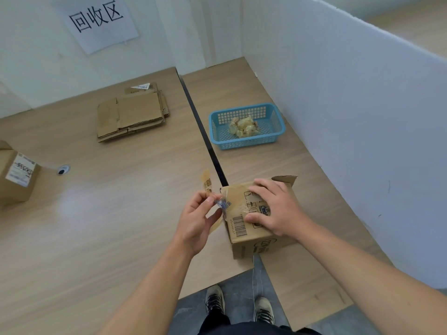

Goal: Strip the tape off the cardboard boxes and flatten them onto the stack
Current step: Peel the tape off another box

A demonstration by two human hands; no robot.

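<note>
cardboard box (249, 245) upright near front edge of table (108, 201), just right of dark seam (205, 139) between two tabletops, one flap (285, 181) raised at far end. right hand (273, 209) laid flat on top of box, fingers spread and fairly straight, pressing down, curled round nothing. left hand (193, 221) just left of box, thumb and fingertips pinching strip of tape (207, 184); tape partly peeled, one end sticking up above fingers, other part stuck to left side of box top beside barcode (239, 226). stack (131, 114) of flattened cardboard farther back on left tabletop, well apart from box, white sticker (141, 86) showing at far corner. blue basket (242, 142) on right tabletop beyond box, near white partition (350, 117), holding wad (243, 128) of crumpled tape. second box (9, 189) closed, at left edge of view, white shipping label (23, 171) on one face. paper sign (98, 20) with printed characters on back wall. pair of shoes (215, 298) on grey floor below table edge.
</note>
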